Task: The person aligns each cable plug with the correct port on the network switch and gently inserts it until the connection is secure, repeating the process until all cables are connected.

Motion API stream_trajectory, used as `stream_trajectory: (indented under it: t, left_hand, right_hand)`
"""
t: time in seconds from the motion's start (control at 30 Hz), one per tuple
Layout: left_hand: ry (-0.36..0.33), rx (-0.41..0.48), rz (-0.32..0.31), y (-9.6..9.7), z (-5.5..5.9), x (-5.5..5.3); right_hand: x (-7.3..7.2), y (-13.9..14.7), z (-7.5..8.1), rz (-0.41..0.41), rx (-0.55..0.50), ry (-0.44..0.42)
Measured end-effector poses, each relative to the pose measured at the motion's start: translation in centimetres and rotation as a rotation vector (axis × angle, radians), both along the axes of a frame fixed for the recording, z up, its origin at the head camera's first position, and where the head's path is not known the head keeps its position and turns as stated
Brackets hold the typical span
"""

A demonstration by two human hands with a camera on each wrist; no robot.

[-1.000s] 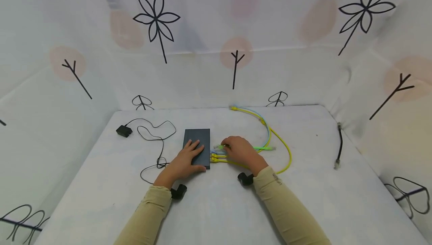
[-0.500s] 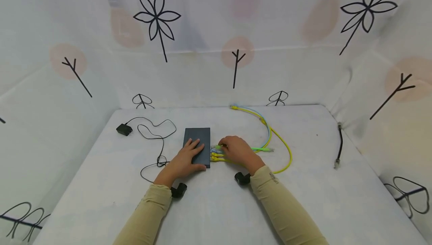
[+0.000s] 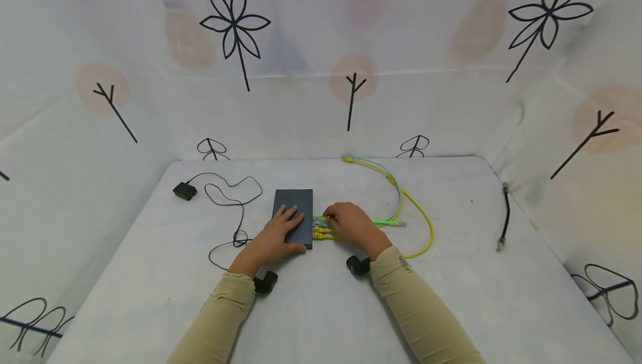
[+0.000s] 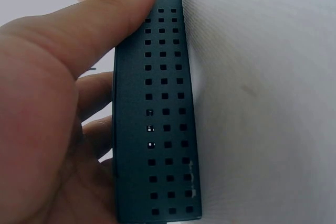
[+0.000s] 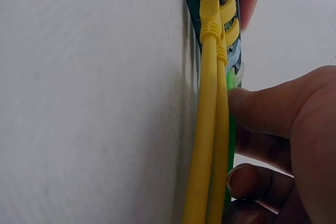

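The right hand (image 3: pixel 355 226) pinched the green Ethernet cable (image 3: pixel 386 223), likely light, bendy and best held just behind its plug (image 5: pixel 240 71), beside the network switch (image 3: pixel 303 232) on the table (image 3: pixel 321 308), where the left hand (image 3: pixel 275 238) lay spread wide.

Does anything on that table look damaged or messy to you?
Two small things. The dark rectangular box with square vent holes has a pale mark near one edge, perhaps a scrape or smear. The thin black cord left of it bunches into a small tangle. Nothing looks spilled.
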State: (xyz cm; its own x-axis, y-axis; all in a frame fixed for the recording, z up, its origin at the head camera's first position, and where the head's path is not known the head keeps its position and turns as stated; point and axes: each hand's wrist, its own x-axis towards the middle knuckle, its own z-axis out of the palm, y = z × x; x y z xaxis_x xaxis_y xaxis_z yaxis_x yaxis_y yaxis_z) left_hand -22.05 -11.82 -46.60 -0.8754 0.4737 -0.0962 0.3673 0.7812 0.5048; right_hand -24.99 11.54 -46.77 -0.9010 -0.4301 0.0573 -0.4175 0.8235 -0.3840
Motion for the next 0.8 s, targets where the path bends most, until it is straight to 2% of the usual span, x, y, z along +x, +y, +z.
stream_trajectory:
  t: [0.8]
  left_hand:
    - [0.008, -0.005, 0.000, 0.04, -0.12, -0.05]
  right_hand:
    - [-0.01, -0.25, -0.02, 0.023, -0.053, 0.002]
